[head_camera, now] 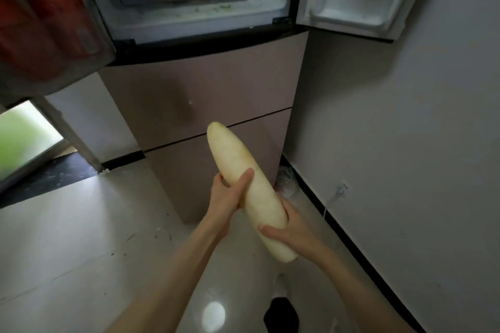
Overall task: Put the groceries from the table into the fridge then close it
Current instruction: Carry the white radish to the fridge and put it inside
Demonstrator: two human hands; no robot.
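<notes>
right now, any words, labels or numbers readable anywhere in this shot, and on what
None can be read.
Red packages in the left fridge door: any print is blurred beyond reading.
White radish, held by the left hand and right hand: no label.
Wall socket: too small to tell.

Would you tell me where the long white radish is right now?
In the head view, the white radish is low of centre, held in both hands, left hand and right hand, before the fridge's closed lower drawers.

Pale glossy tiled floor (67, 238) carries the fridge (211, 105), small scattered crumbs and a crumpled plastic bag (286, 181).
</notes>
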